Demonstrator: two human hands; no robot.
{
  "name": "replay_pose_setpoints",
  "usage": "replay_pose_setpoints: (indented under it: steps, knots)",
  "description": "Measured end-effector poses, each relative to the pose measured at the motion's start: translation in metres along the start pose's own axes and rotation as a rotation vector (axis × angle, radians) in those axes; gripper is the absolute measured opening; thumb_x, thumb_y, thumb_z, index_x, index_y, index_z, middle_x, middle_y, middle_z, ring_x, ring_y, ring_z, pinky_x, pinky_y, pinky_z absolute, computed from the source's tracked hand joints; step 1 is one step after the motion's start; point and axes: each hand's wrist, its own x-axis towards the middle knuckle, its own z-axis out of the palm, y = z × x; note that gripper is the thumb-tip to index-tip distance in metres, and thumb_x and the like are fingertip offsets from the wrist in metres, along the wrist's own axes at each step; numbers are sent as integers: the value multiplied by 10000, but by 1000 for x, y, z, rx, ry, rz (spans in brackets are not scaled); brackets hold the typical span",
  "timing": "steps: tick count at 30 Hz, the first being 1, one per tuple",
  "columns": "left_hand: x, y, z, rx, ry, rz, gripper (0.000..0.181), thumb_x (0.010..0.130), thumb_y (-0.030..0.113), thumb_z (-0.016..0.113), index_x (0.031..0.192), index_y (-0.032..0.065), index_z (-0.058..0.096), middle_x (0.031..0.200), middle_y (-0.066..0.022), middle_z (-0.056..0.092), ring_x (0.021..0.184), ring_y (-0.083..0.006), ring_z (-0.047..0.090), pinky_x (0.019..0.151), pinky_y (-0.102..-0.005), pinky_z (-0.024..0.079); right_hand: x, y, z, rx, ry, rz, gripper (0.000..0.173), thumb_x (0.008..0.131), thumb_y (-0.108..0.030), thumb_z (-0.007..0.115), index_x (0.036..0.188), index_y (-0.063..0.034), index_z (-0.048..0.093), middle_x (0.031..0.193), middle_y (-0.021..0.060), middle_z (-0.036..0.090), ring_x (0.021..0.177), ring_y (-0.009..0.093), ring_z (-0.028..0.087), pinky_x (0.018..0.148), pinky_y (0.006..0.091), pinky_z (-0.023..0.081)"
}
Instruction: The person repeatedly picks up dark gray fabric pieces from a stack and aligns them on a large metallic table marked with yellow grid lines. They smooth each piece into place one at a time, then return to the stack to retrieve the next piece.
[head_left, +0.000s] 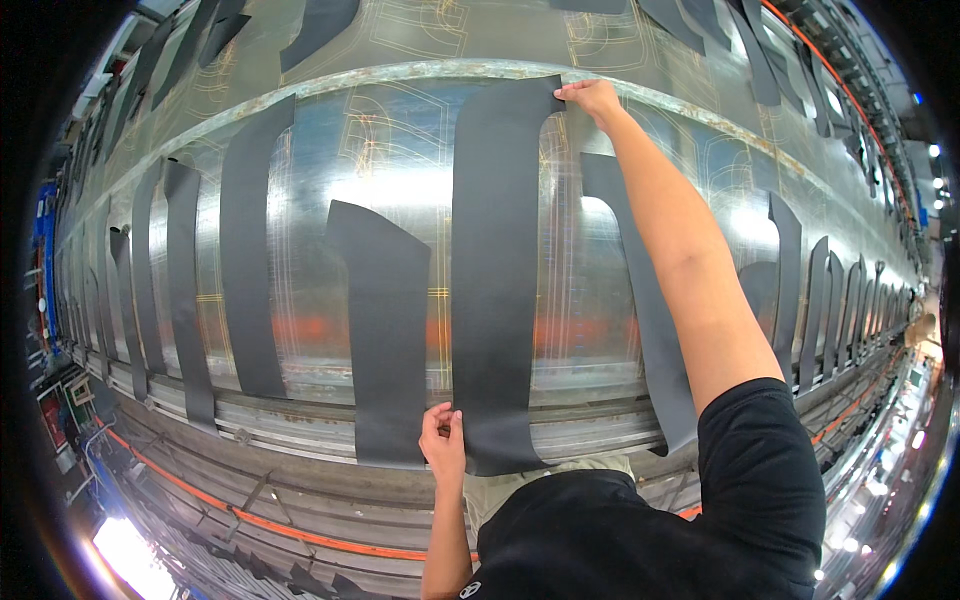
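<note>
A long dark grey fabric panel (495, 247) lies on a glossy worktable (307, 225), its upper end hooking to the right. My right hand (592, 99) stretches to the far end and pinches the tip of that hook between thumb and fingers. At the near end, my left hand (442, 442) has curled fingers at the panel's left edge, gripping it. The lower end of the panel droops over the metal rail (585, 435) by my waist. Just left lies a shorter grey panel (390, 330) with a slanted top.
Yellow pattern outlines (397, 127) mark the table surface. A pale raised strip (427, 69) crosses it beyond my right hand. Another grey panel (652, 330) hangs over the rail beneath my right arm. Several more line both sides. An orange bar (337, 544) runs below the rail.
</note>
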Motion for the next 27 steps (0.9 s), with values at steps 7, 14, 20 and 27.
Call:
replay_pose_setpoints:
  steps: [7,14,20,27]
  knots:
    - [-2,-4,-2,-56,-32,-21,249,888,135,717,1095,19,642,864,-63,690,757,-124,613,687,-267,481,-1,-5,-2,36,-53,64,359,700,-302,896,965,-100,761,1161,113,703,1243,264,547,1071,421,374]
    - [1,1,-2,-15,6,31,230,880,89,713,1089,25,641,844,-57,697,726,-129,627,650,-271,487,19,7,-1,-7,-141,-44,436,728,-377,860,1043,-98,748,1220,106,676,1251,255,537,1087,417,357]
    - [-6,-4,-4,11,-9,25,234,883,100,715,1097,38,643,852,-53,696,743,-129,636,660,-269,486,31,13,5,-34,13,-39,513,711,-274,854,1087,42,707,1058,171,702,934,265,639,824,415,514]
    - [1,-6,4,23,-20,23,223,874,89,719,1077,36,642,859,-59,705,736,-136,642,641,-271,479,30,9,5,-17,25,-14,507,688,-258,875,1049,58,710,1065,180,699,938,281,641,831,422,511]
